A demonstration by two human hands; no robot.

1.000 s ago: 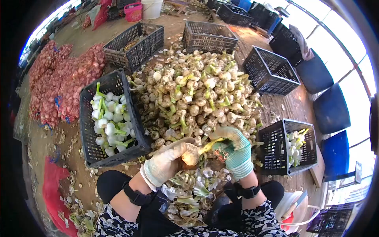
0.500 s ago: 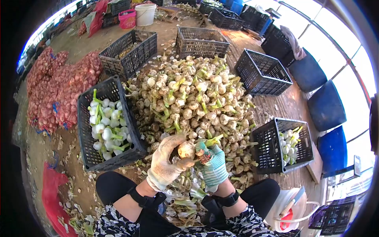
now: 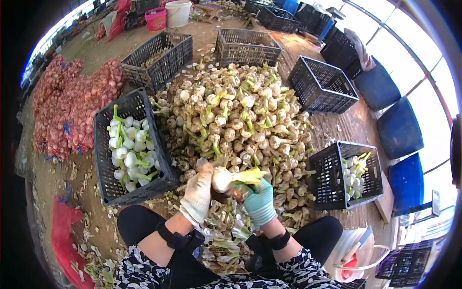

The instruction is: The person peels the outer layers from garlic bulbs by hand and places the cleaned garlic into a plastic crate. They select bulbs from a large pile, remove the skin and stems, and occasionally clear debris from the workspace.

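A garlic bulb (image 3: 222, 179), whitish with a yellow-green stem pointing right, is between my two gloved hands above the front of the heap. My left hand (image 3: 198, 193), in a cream glove, is closed at the bulb's left side. In a teal striped glove, my right hand (image 3: 260, 201) is closed around the stem side; its fingertips are partly hidden under the stem. Dark loose skin shows below the bulb. Ahead lies a big heap of unpeeled garlic (image 3: 240, 115) with soil-brown skins. Peeled scraps (image 3: 224, 248) lie between my legs.
On the left, a black crate (image 3: 103, 166) holds clean white garlic; another crate (image 3: 320, 188) on the right holds some too. More black crates (image 3: 248, 48) stand behind the heap. Red net sacks (image 3: 86, 106) lie far left. A knife (image 3: 356, 248) rests on a white bucket (image 3: 337, 262).
The bulb has shifted slightly left and up, and a whiter surface of it now shows. My left hand has turned more upright; my right hand has moved a little lower beneath the stem.
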